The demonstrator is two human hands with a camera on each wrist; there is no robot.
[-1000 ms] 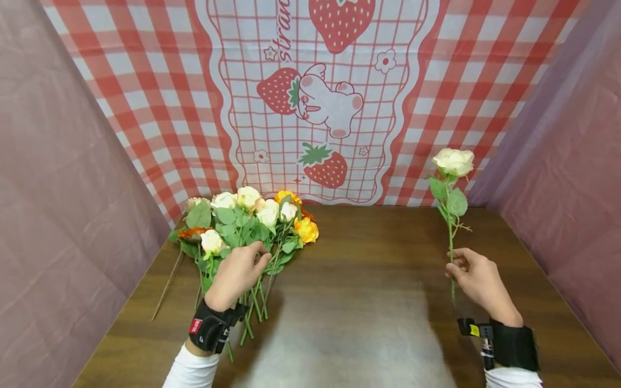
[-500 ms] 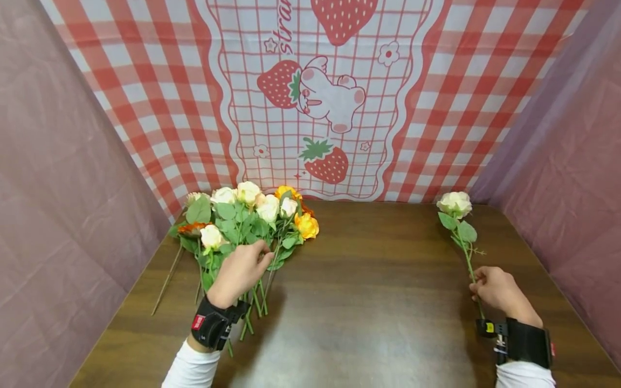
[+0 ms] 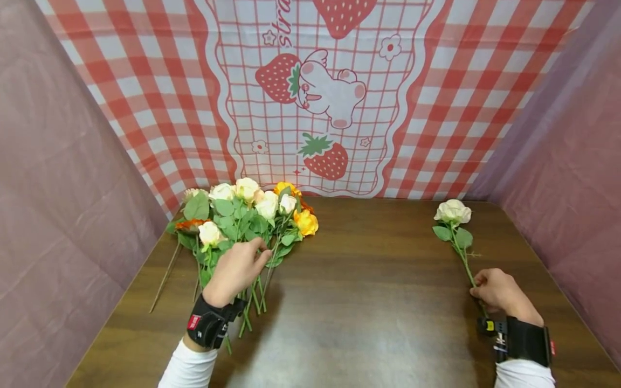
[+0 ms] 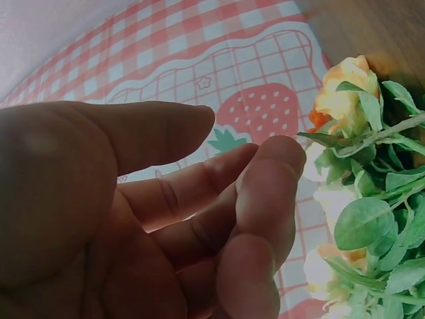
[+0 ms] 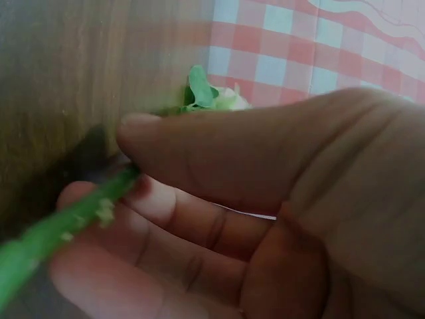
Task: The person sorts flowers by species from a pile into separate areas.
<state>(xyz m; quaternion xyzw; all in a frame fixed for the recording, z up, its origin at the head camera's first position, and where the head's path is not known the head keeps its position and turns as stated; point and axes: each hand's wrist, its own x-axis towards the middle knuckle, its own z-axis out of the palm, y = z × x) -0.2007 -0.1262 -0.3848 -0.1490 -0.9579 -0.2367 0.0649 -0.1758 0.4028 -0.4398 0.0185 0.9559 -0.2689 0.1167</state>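
On the table's right side my right hand (image 3: 504, 293) pinches the green stem of a white rose (image 3: 453, 212) between thumb and fingers. The bloom points to the back and lies low at the table's far edge. In the right wrist view the stem (image 5: 73, 222) runs out between the thumb and fingertips. My left hand (image 3: 239, 269) hovers above the stems of a flower pile (image 3: 242, 218) at the left. Its fingers (image 4: 265, 193) are loosely bent, with the thumb apart and nothing between them. The pile has white, cream, yellow and orange blooms.
The wooden table (image 3: 368, 280) carries the pile at its left. A checked cloth (image 3: 451, 108) with strawberry prints hangs behind it. Pinkish curtains (image 3: 63, 188) stand on both sides. A loose brown stem (image 3: 165, 277) sticks out at the pile's left.
My right hand has lowered the white rose from upright down to the table and moved a little right and nearer. My left hand has stayed almost still over the pile.
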